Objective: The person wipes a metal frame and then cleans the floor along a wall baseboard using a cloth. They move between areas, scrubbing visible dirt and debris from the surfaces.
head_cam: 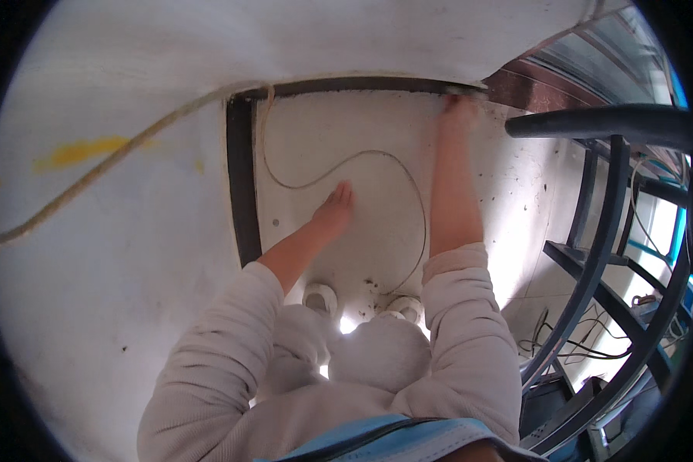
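My right hand (461, 112) reaches to the far wall's dark baseboard (358, 85), near its right end. Motion blurs it, and something pale and indistinct shows at its fingertips; I cannot tell what it is or whether the hand grips it. My left hand (336, 205) is over the pale floor (335, 127), palm down, fingers stretched forward, with nothing seen in it. A thin cable (421, 213) curves over the floor between and around my hands. It rises over the baseboard at the corner and runs along the left wall.
A dark metal frame with bars (603, 231) stands close on the right. Behind it several dark cables (589, 349) lie on the floor. A white wall (121, 277) with a yellow stain is at the left, edged by dark baseboard. My shoes (320, 298) are below my knees.
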Available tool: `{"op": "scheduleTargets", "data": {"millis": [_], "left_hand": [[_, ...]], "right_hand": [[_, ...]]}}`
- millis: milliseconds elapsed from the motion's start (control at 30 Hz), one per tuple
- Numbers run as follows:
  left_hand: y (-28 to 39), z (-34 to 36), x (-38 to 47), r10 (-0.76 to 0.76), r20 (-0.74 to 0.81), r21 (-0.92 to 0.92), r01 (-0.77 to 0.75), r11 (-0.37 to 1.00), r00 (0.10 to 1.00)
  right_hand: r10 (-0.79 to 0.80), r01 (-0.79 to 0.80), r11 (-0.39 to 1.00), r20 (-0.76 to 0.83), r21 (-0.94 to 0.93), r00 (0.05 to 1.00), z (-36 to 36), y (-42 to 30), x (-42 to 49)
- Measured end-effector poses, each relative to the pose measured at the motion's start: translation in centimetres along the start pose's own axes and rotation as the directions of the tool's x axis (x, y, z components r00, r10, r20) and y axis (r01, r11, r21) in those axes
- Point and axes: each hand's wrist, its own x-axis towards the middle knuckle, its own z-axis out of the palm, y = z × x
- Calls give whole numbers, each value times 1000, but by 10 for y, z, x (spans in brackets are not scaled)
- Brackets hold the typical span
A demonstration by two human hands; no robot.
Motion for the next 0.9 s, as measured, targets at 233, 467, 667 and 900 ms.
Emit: {"op": "scheduleTargets", "data": {"millis": [233, 467, 667, 900], "left_hand": [[9, -12, 5, -78, 36, -31, 79, 996, 996], [7, -9, 6, 4, 33, -28, -3, 1000, 999], [8, -4, -12, -166, 107, 91, 157, 983, 980], [9, -11, 3, -44, 99, 0, 44, 999, 994]], "right_hand": [[-307, 300, 951, 104, 76, 946, 27, -67, -46], [-135, 199, 944, 241, -263, 961, 89, 50, 36], [-53, 219, 899, 403, -378, 914, 52, -59, -26], [173, -47, 955, 422, -293, 890, 5, -25, -12]]}}
